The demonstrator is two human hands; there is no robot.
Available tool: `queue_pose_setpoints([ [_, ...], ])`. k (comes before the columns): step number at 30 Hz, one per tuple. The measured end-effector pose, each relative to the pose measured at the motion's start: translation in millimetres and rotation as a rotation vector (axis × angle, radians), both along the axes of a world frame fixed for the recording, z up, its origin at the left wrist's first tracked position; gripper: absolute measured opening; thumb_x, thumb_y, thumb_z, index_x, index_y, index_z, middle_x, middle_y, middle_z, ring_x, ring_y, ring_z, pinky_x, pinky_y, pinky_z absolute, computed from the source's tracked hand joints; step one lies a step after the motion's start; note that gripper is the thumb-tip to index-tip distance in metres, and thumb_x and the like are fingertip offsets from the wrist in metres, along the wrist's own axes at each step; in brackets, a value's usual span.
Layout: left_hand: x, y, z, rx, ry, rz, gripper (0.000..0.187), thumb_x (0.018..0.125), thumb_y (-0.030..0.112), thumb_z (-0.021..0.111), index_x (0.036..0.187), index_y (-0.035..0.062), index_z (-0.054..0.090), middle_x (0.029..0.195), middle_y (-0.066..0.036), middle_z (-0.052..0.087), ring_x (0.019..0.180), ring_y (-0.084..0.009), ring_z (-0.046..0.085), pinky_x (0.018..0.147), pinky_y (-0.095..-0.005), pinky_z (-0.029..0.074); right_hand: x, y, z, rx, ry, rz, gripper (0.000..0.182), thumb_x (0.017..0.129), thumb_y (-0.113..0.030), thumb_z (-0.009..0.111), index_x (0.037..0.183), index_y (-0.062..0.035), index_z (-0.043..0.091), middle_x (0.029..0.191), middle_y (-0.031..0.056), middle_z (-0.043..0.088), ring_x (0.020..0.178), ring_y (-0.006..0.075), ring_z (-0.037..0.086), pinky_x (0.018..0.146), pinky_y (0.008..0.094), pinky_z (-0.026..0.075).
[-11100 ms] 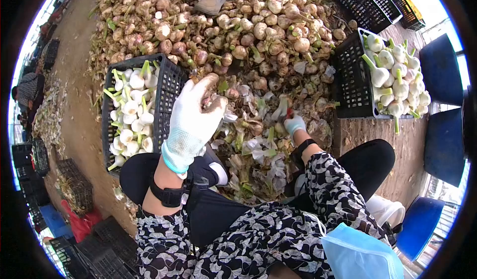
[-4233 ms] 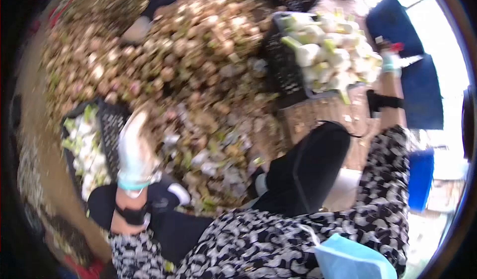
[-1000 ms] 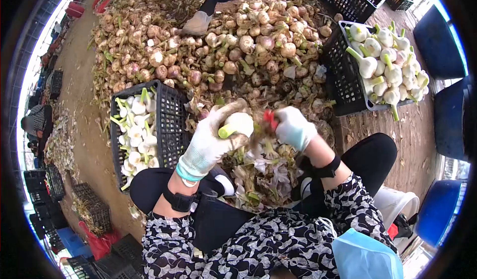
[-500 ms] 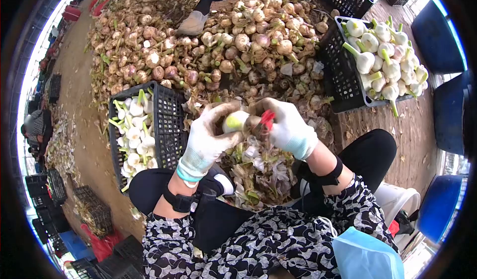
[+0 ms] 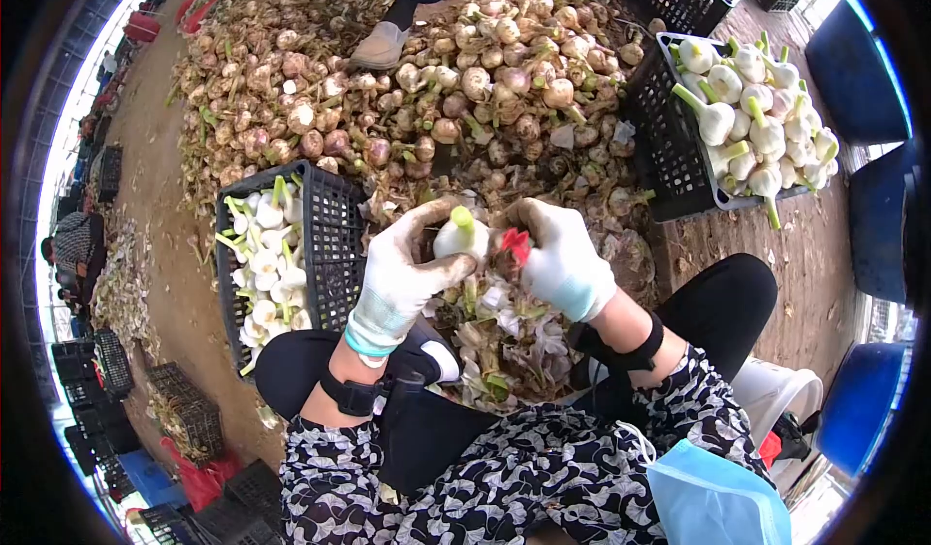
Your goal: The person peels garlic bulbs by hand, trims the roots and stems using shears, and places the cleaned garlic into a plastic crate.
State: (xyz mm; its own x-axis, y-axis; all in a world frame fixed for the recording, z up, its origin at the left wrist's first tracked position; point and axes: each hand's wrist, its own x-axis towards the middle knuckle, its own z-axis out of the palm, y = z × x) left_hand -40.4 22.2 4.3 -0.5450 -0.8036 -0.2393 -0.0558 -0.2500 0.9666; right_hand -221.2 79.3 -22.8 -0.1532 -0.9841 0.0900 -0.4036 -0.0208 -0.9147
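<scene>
My left hand (image 5: 400, 272), in a soiled white glove, is closed round a peeled white garlic bulb (image 5: 460, 242) whose green stem points up towards me. Close by on the right, my gloved right hand (image 5: 564, 262) is curled round a small object with a bright red part (image 5: 515, 245); its kind is mostly hidden by the fingers. The two hands are nearly touching over a heap of loose garlic skins (image 5: 504, 327). Beyond them lies a large pile of unpeeled garlic (image 5: 465, 84).
Black crates of peeled garlic stand on the left (image 5: 335, 244) and right (image 5: 669, 128). A person's shoe (image 5: 380, 48) rests at the far pile. Blue barrels (image 5: 858, 390) line the right side, beside a white bucket (image 5: 776, 395). Another person (image 5: 76, 249) sits far left.
The garlic bulb has been turned in my left hand, so its stem now faces up. My right hand with the red object has shifted slightly down and its fingers have moved.
</scene>
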Motion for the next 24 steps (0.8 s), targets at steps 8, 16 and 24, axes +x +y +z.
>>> queue_pose_setpoints([
  [8,-3,1,-16,0.109,0.319,0.065,0.058,0.082,0.006,0.061,0.134,-0.0053,0.038,0.11,-0.012,0.059,0.097,-0.0169,0.059,0.085,-0.0303,0.048,3,0,-26,0.163,-0.283,0.014,0.01,0.081,-0.007,0.054,0.086,0.0007,0.056,0.073,0.0184,0.058,0.068,0.0293,0.059,0.062,0.0363,0.046],
  [16,-8,0,-11,0.113,0.3,0.3,0.046,0.095,0.029,0.045,0.124,-0.0065,0.048,0.119,-0.014,0.056,0.106,-0.0174,0.055,0.091,-0.0301,0.044,-6,-8,-18,0.075,-0.832,-0.034,0.019,0.087,-0.009,0.054,0.101,0.0029,0.059,0.091,0.012,0.065,0.083,0.0196,0.065,0.073,0.0267,0.052],
  [24,-5,2,-11,0.129,0.285,0.34,0.041,0.094,0.024,0.049,0.121,-0.0064,0.051,0.099,-0.008,0.063,0.086,-0.0135,0.06,0.074,-0.0247,0.047,-1,-26,-56,0.326,-0.504,-0.116,0.018,0.088,-0.015,0.058,0.102,-0.0029,0.058,0.087,0.0056,0.064,0.073,0.0109,0.06,0.066,0.0248,0.049],
])
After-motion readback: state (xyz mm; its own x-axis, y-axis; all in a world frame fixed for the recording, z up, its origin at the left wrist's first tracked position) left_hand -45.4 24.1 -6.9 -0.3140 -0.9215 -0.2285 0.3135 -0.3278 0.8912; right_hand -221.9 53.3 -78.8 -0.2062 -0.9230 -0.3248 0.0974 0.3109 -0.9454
